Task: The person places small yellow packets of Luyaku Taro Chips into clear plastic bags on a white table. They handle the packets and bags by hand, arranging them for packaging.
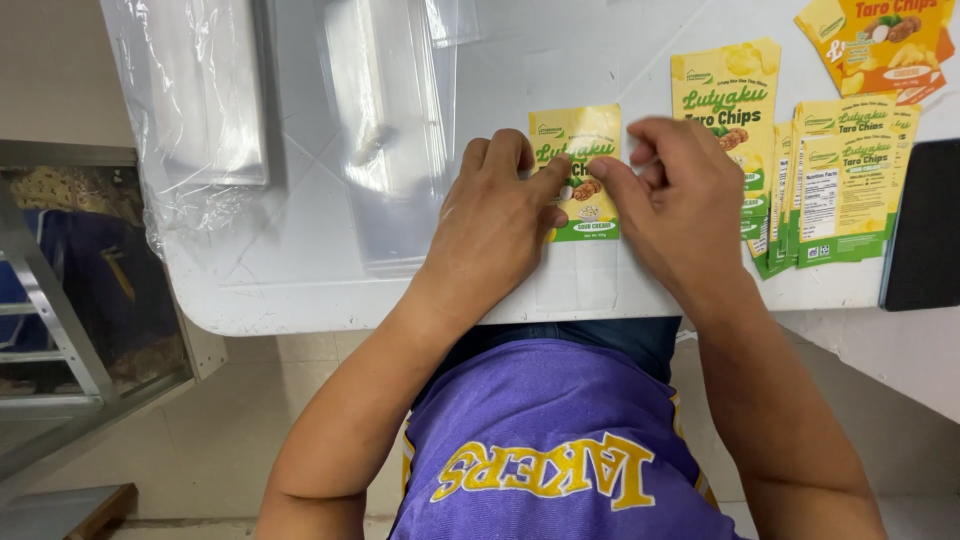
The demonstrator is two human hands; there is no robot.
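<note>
Bench [300, 290], white, fills the upper view. Clear plastic bags [390, 130] lie at ten o'clock of the hands. Stacked yellow-green labels [850, 185] sit at three o'clock, one single label [725, 95] at one o'clock. Left hand [495, 225] presses flat on a small yellow-green label [580, 135] at centre, fingers [545, 180] spread over its lower left. Right hand [680, 200] touches the label's right edge, its fingers curled and pinched together; whether they grip the edge, I cannot tell.
</note>
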